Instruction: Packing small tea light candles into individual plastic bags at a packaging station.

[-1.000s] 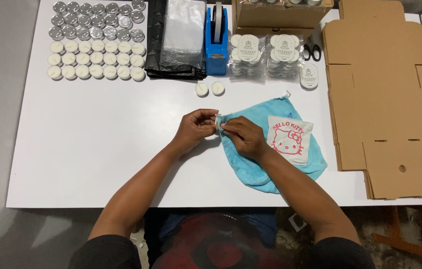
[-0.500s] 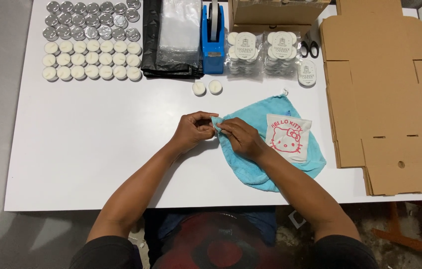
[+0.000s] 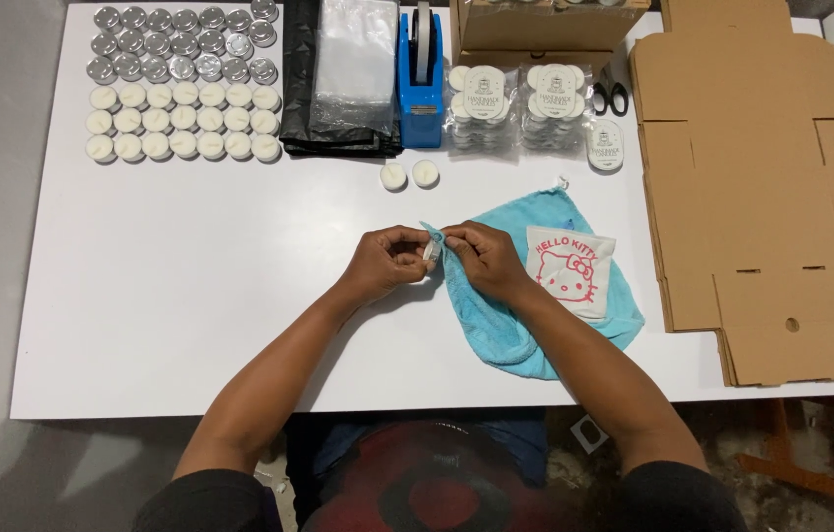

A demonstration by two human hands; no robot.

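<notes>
At the middle of the frame both hands meet over a white table [image 3: 191,296]. The left hand [image 3: 387,261] pinches a small white tealight candle [image 3: 431,252] between its fingertips, and the right hand [image 3: 481,258] grips the edge of a light blue cloth [image 3: 496,325] and presses it against the candle. The cloth spreads to the lower right of the hands, and a white patch with a pink cartoon cat [image 3: 571,271] lies on it.

Just above the hands, two loose white tealights [image 3: 409,175] sit side by side on the table. In the upper left of the frame stand rows of empty silver tealight cups [image 3: 181,44], with rows of white candles [image 3: 181,123] below them. To the right of those lies a stack of clear plastic bags [image 3: 353,59] on black bags [image 3: 299,128], then a blue tape dispenser [image 3: 421,84]. Further right are packed bags of tealights with round labels [image 3: 520,103], black-handled scissors [image 3: 612,97] and an open cardboard box [image 3: 535,25] at the top edge. Flattened cardboard box blanks [image 3: 762,177] fill the right side.
</notes>
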